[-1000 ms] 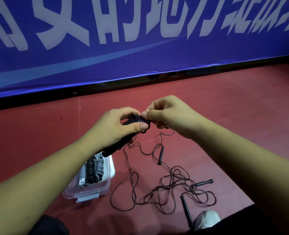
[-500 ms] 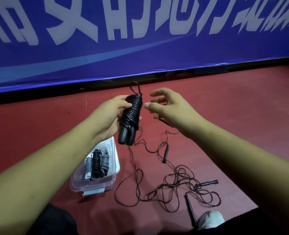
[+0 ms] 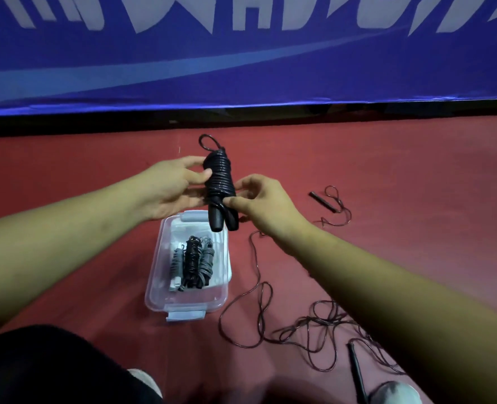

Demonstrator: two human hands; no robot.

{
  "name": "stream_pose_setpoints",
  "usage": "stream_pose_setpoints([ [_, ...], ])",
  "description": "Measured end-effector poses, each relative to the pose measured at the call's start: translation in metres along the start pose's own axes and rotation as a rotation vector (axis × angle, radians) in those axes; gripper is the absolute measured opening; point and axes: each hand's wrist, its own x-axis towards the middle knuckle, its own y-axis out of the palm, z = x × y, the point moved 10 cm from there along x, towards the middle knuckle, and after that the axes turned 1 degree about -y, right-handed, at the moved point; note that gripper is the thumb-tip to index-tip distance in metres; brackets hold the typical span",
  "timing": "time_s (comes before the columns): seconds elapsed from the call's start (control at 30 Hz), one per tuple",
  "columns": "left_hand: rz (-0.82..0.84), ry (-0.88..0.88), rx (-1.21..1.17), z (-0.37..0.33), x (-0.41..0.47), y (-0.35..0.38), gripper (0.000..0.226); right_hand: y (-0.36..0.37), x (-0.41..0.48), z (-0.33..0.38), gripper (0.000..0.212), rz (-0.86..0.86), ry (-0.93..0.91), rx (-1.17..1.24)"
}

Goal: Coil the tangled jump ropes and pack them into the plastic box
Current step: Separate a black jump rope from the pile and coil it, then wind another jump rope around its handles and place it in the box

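Whereas your right hand (image 3: 263,199) hung spread off the bundle half a second ago, it now pinches the coiled rope (image 3: 219,182) low, by its handles. Your left hand (image 3: 177,188) grips the upper wraps. The bundle hangs upright over the far end of the plastic box (image 3: 156,287). Judgement: coil finished, packing next. One tangled rope (image 3: 314,325) is left on the floor.

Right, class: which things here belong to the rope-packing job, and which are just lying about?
Part of the job:
coiled rope, gripped by left hand and right hand
plastic box
packed ropes inside it
tangled rope on the floor

Just there:
blue banner
red floor
shoe
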Motion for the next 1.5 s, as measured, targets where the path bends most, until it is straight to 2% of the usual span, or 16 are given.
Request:
stream_pose_setpoints([
  [0.07, -0.014, -0.086, 0.197, 0.028, 0.015, -0.032, 0.033, 0.023, 0.017, -0.029, 0.027, -0.001, 0.039, -0.078],
  [0.27, -0.054, -0.184, 0.361, 0.124, 0.067, -0.108, 0.040, 0.100, 0.049, -0.123, 0.027, 0.061, 0.189, -0.241],
  [0.37, -0.113, -0.203, 0.504, 0.160, 0.086, -0.137, 0.064, 0.128, 0.060, -0.159, 0.026, 0.089, 0.229, -0.345],
  [0.53, -0.139, -0.184, 0.735, 0.196, 0.112, -0.163, 0.058, 0.167, 0.076, -0.201, 0.026, 0.162, 0.246, -0.457],
  [0.63, -0.117, -0.126, 0.797, 0.206, 0.126, -0.158, 0.067, 0.180, 0.087, -0.213, 0.028, 0.164, 0.246, -0.461],
  [0.8, -0.101, -0.173, 1.096, 0.219, 0.142, -0.154, 0.044, 0.194, 0.096, -0.226, 0.033, 0.210, 0.243, -0.462],
  [0.9, -0.106, -0.224, 1.142, 0.212, 0.140, -0.152, 0.027, 0.195, 0.094, -0.218, 0.029, 0.273, 0.185, -0.509],
  [0.97, -0.149, -0.240, 1.150, 0.197, 0.137, -0.155, 0.021, 0.184, 0.093, -0.203, 0.025, 0.292, 0.142, -0.534],
  [1.03, -0.189, -0.196, 1.187, 0.175, 0.136, -0.156, 0.030, 0.157, 0.096, -0.183, 0.023, 0.259, 0.093, -0.539],
  [1.2, -0.128, -0.102, 1.262, 0.118, 0.127, -0.108, 0.021, 0.053, 0.093, -0.162, 0.033, 0.089, 0.088, -0.601],
  [1.33, 0.039, 0.031, 1.406, 0.097, 0.119, -0.014, 0.020, -0.022, 0.061, -0.194, 0.042, 0.044, 0.246, -0.657],
  [1.5, 0.332, 0.112, 1.526, 0.127, 0.109, 0.101, 0.017, -0.087, 0.004, -0.250, 0.062, 0.049, 0.409, -0.664],
])
